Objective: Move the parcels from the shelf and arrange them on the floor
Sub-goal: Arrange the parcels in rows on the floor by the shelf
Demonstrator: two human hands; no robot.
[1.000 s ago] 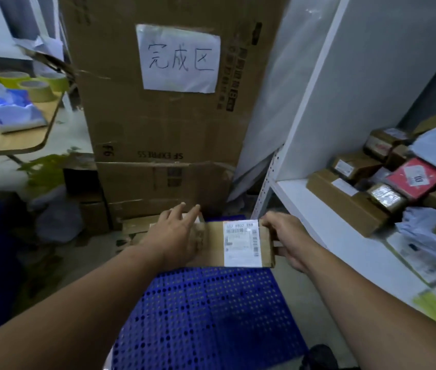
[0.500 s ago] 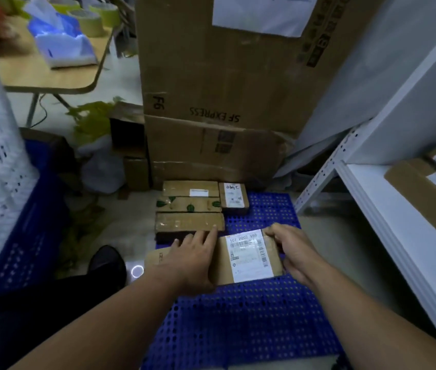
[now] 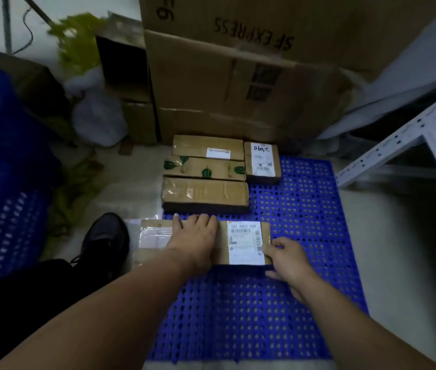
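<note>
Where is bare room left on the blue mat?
Free: the mat's right strip, between the small labelled parcel, the held parcel and the shelf frame; the near half, from held parcel to near edge. Crowded: far-left corner, three long parcels packed beside that small one.

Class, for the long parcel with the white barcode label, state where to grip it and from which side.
Grip the labelled parcel by its two short ends, one hand from each side. It lies flat and long on the blue mat, and the taped parcel sits close behind its far edge, leaving the ends free.
</note>
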